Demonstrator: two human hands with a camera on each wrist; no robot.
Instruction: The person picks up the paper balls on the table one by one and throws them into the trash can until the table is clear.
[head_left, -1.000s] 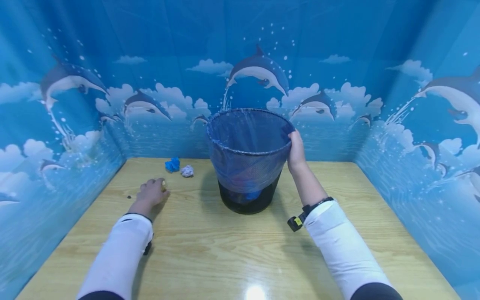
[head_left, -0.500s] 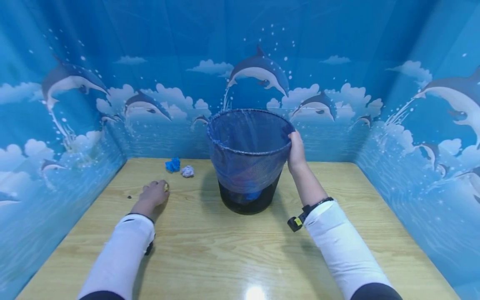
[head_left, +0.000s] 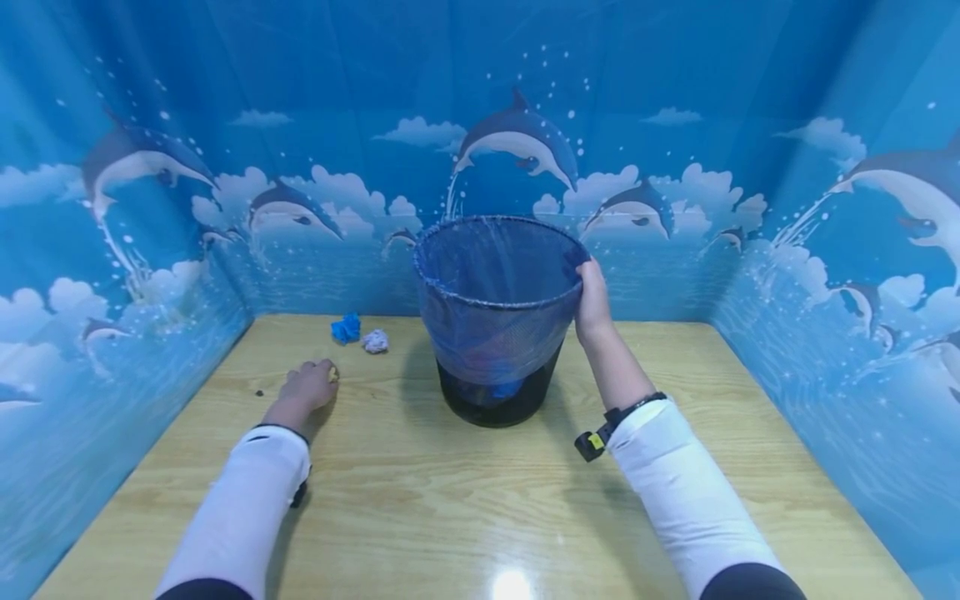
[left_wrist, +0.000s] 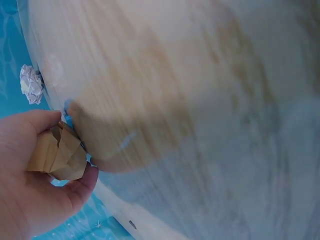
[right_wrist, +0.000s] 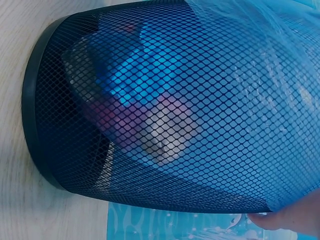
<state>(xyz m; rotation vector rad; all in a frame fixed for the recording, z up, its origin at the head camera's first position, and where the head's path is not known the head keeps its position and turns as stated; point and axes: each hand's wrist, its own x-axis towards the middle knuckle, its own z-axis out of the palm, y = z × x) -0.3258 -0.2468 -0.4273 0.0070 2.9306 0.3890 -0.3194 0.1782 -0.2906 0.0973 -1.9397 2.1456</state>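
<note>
My left hand (head_left: 306, 392) is low over the left part of the table, pinching a crumpled tan paper ball (left_wrist: 60, 152) between thumb and fingers. Upright at the centre stands a black mesh wastebasket (head_left: 498, 408), lined with a thin blue plastic bag (head_left: 480, 346) folded over its rim. My right hand (head_left: 592, 304) grips that rim on the right side. Through the mesh in the right wrist view, crumpled blue paper (right_wrist: 145, 75) and a whitish ball (right_wrist: 170, 127) show inside. A crumpled blue paper ball (head_left: 346, 329) and a white one (head_left: 375, 341) lie beyond my left hand.
A small dark speck (head_left: 259, 392) is on the wooden table (head_left: 420, 508), left of my left hand. Blue dolphin-print curtains (head_left: 360, 100) stand along the back and both sides of the table.
My left hand has shifted slightly to the right with the tan paper ball. The right hand and the wastebasket stay in place.
</note>
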